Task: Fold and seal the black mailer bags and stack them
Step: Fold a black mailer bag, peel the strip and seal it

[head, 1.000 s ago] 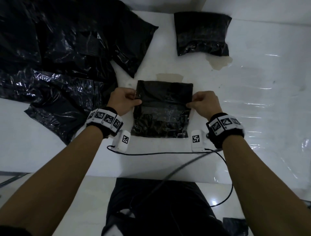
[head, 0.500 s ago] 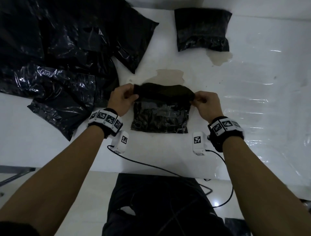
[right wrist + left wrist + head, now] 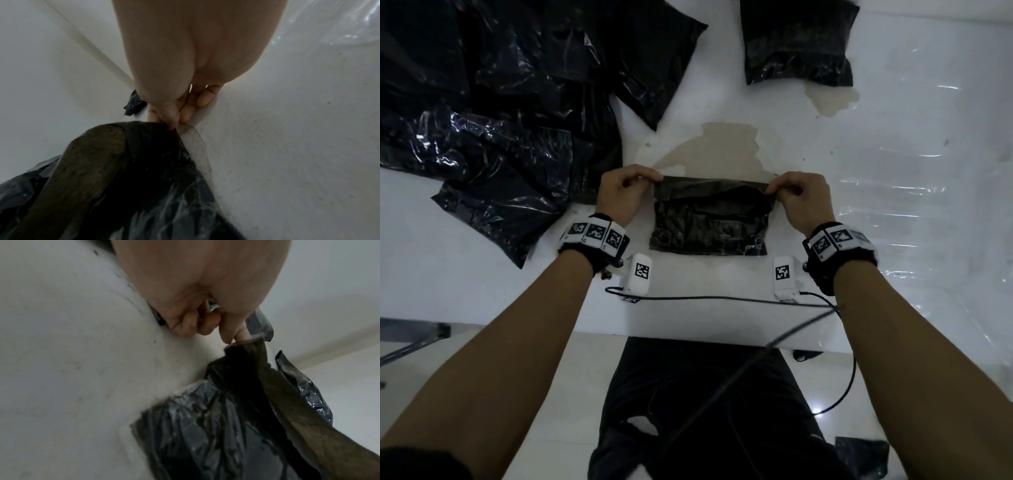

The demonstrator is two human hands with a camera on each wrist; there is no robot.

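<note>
Dim, soft wrist views; edges distorted.

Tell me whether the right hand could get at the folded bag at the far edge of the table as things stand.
Probably not right away: the right hand pinches a corner of the mailer flap, so it must let go first. Bare table lies between it and the folded bag.

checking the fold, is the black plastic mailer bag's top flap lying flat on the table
No, the left hand and right hand pinch the flap above the black plastic mailer bag.
</note>
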